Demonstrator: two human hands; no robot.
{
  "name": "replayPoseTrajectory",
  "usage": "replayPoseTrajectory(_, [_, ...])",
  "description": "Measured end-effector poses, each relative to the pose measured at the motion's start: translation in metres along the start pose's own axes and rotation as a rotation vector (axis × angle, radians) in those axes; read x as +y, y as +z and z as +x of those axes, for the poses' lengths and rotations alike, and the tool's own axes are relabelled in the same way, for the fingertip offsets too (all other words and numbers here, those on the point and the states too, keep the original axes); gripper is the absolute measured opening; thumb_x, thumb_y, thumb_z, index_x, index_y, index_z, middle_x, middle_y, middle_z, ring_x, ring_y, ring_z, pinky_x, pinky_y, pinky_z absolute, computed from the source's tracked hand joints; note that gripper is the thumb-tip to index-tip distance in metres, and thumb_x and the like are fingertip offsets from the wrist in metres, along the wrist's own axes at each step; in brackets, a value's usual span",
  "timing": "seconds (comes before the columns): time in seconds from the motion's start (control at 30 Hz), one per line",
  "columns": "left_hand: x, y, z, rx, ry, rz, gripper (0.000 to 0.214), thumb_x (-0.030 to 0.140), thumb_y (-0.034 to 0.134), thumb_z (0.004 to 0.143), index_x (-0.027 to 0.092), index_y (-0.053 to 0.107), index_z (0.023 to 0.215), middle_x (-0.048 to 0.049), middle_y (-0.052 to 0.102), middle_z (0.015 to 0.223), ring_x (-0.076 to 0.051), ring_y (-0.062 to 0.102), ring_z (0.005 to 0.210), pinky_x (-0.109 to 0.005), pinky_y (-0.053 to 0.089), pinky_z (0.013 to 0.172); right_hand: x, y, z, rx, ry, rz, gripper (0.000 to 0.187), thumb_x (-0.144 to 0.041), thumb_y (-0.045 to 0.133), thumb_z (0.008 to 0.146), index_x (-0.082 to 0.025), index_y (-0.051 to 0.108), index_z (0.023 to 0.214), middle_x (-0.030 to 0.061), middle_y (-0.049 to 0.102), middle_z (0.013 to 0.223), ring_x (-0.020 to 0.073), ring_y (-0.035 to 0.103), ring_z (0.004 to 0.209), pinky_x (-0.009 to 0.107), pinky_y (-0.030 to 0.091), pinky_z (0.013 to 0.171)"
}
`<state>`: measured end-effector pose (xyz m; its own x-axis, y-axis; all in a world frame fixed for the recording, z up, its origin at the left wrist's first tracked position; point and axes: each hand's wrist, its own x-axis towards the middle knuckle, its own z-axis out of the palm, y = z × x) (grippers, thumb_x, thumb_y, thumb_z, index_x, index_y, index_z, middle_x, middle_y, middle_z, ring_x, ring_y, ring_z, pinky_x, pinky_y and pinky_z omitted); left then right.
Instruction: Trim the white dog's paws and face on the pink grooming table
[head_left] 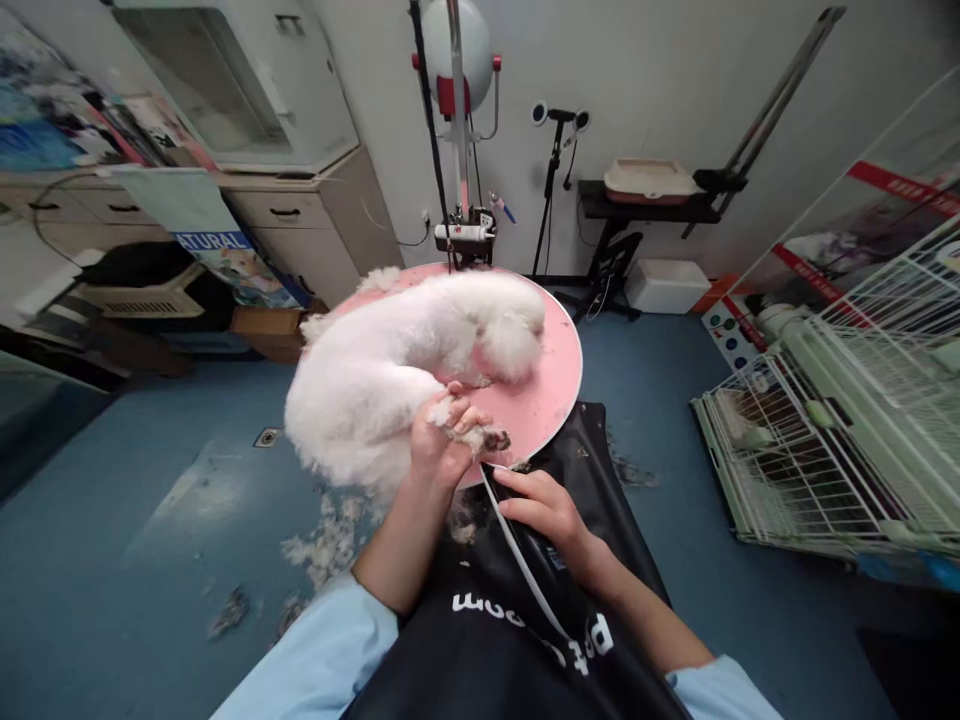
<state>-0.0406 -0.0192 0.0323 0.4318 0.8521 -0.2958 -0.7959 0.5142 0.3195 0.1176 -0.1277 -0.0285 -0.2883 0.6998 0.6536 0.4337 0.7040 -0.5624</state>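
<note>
A white dog (367, 400) with close-clipped fur lies curled on a round pink grooming table (551, 385), its fluffy head toward the right. My left hand (441, 440) is closed around one of its legs near the table's front edge. The paw (491, 439), with dark pads, sticks out past my fingers, and loose fur clings to them. Just right of the paw, my right hand (544, 508) grips a white-edged flap of the black apron (480, 660), drawing it up toward the table. The thumb of that hand is hidden.
Fur clumps (330, 540) litter the blue floor on the left. Behind the table stand a dryer (457, 45) on a pole and a thin black stand (553, 160). Wire cages (817, 430) fill the right side. Cabinets (300, 225) line the back left.
</note>
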Motion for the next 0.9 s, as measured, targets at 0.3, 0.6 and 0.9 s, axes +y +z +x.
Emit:
replayPoseTrajectory(0.3, [0.009, -0.083, 0.02, 0.341, 0.325, 0.562, 0.023, 0.029, 0.071, 0.067, 0.014, 0.053, 0.065, 0.0002, 0.058, 0.056, -0.014, 0.061, 0.056, -0.026, 0.05, 0.058, 0.021, 0.085, -0.002, 0.167, 0.896, 0.92, 0.039, -0.055, 0.052, 0.081, -0.018, 0.062, 0.082, 0.0071, 0.07, 0.073, 0.0205, 0.065, 0.066, 0.035, 0.055, 0.063])
replayPoseTrajectory(0.6, [0.033, -0.102, 0.042, 0.44, 0.289, 0.161, 0.024, 0.033, 0.044, 0.086, 0.018, 0.043, 0.067, 0.0092, 0.031, 0.042, -0.006, 0.034, 0.033, -0.018, 0.035, 0.04, 0.092, 0.06, -0.011, 0.8, 1.021, 0.534, 0.022, -0.036, 0.067, 0.066, -0.021, 0.054, 0.076, -0.0019, 0.058, 0.067, 0.0177, 0.056, 0.067, 0.03, 0.047, 0.063])
replayPoseTrajectory(0.9, [0.033, -0.13, 0.04, 0.226, 0.124, -0.026, 0.041, 0.045, 0.047, 0.086, 0.02, 0.028, 0.059, 0.0102, 0.015, 0.044, -0.004, 0.009, 0.034, -0.014, 0.016, 0.033, 0.038, 0.066, -0.012, 0.105, 1.239, 1.434, 0.04, -0.043, 0.073, 0.063, -0.02, 0.065, 0.095, 0.0075, 0.068, 0.096, 0.0147, 0.06, 0.067, 0.031, 0.055, 0.06])
